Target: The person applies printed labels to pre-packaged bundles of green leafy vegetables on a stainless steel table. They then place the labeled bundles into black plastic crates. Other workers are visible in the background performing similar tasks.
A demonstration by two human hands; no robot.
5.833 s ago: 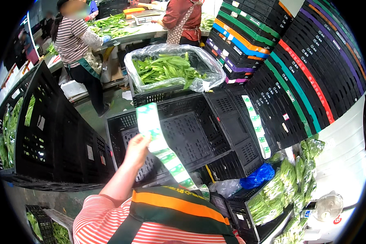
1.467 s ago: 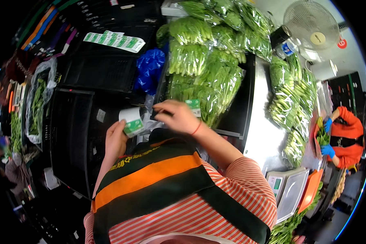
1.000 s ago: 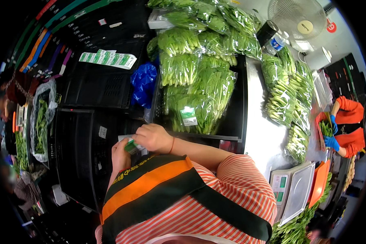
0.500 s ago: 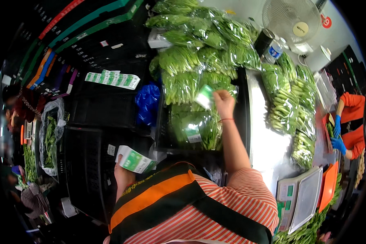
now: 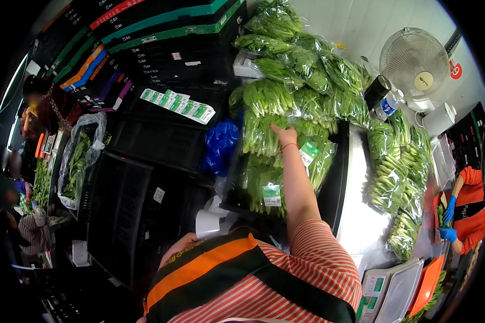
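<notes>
My left hand (image 5: 179, 246) is closed on a roll of labels (image 5: 208, 224), its white side showing, low in front of my apron. My right hand (image 5: 284, 135) reaches forward to a clear bag of leafy greens (image 5: 263, 133) in the black crate (image 5: 333, 185); its fingers curl down at the bag's right end and are partly hidden. Nearer to me, one bag carries a green-and-white label (image 5: 308, 153), close beside my right forearm. A second label (image 5: 271, 195) lies on the bag at the crate's near side.
Label strips (image 5: 178, 105) lie on black crates at left, near a blue plastic bag (image 5: 220, 146). More bagged greens (image 5: 396, 167) cover the steel table (image 5: 355, 183). A scale (image 5: 393, 293) and a fan (image 5: 416, 64) stand at right. A person in blue gloves (image 5: 448, 222) works beyond.
The label that my right hand held is now on a bag, and that hand has moved to another bag farther forward. My left hand has turned the roll; the view has shifted.
</notes>
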